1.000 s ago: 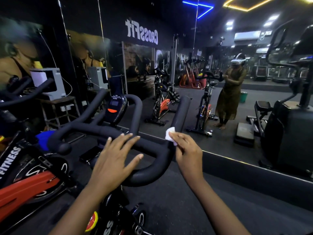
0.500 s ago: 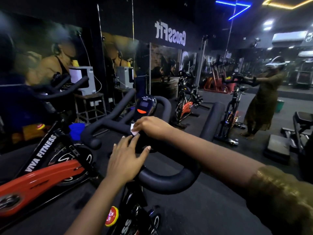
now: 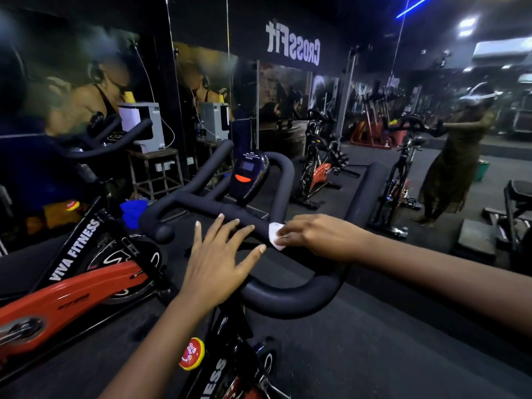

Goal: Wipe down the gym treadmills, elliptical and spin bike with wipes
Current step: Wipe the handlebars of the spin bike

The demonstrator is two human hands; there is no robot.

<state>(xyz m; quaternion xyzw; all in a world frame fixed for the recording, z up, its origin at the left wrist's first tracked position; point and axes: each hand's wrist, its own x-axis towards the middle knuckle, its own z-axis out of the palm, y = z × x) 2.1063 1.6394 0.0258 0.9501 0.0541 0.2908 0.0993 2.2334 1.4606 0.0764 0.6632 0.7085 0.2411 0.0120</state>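
The spin bike's black handlebar (image 3: pixel 290 300) curves across the middle of the view, with a small console (image 3: pixel 250 175) standing at its centre. My left hand (image 3: pixel 218 263) lies flat on the cross bar with its fingers spread. Just right of it, my right hand (image 3: pixel 316 236) pinches a small white wipe (image 3: pixel 275 236) against the same bar. The two hands are a short gap apart.
A red and black "VIVA FITNESS" spin bike (image 3: pixel 74 280) stands close on the left. A wall mirror (image 3: pixel 374 116) ahead reflects more bikes and a person. A white machine (image 3: pixel 144 125) sits on a stool at the back left. Black floor (image 3: pixel 359 355) lies below.
My right hand slid the wipe from the right bar end left to the console, then back right along the cross bar. The view panned left. My left hand stayed flat on the bar.
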